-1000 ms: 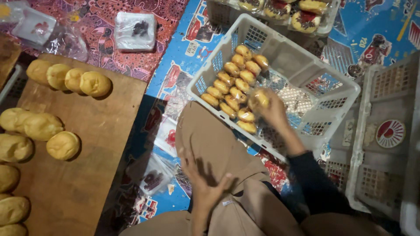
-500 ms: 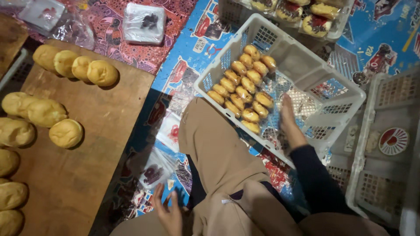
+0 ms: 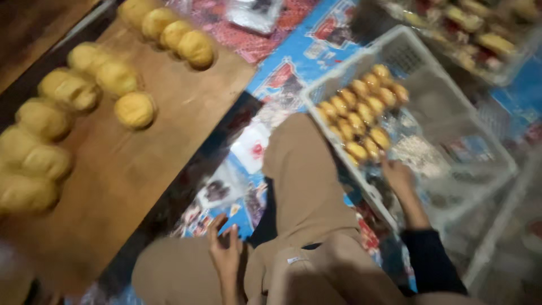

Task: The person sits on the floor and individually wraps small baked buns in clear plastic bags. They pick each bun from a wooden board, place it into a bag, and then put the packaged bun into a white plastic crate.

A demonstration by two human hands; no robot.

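My right hand (image 3: 398, 176) reaches into a white plastic basket (image 3: 480, 133), just beside two rows of wrapped golden buns (image 3: 361, 121) lying at its left end; the hand holds nothing and its fingers are loosely apart. With its fingers spread, my left hand (image 3: 224, 249) rests empty on my tan-trousered knee (image 3: 175, 271), near the lower middle. A wooden board (image 3: 141, 186) on the left carries several round unwrapped yellow buns (image 3: 134, 110). The view is motion-blurred.
A second crate (image 3: 491, 42) with packed buns stands at the top right. Clear plastic wrappers (image 3: 251, 149) lie on the blue and red patterned mat (image 3: 293, 73) between board and basket. More white crates (image 3: 508, 226) sit at the right.
My right hand let go of a bun in the basket and drew back toward the near rim. My left hand dropped to my knee. The view swung left.
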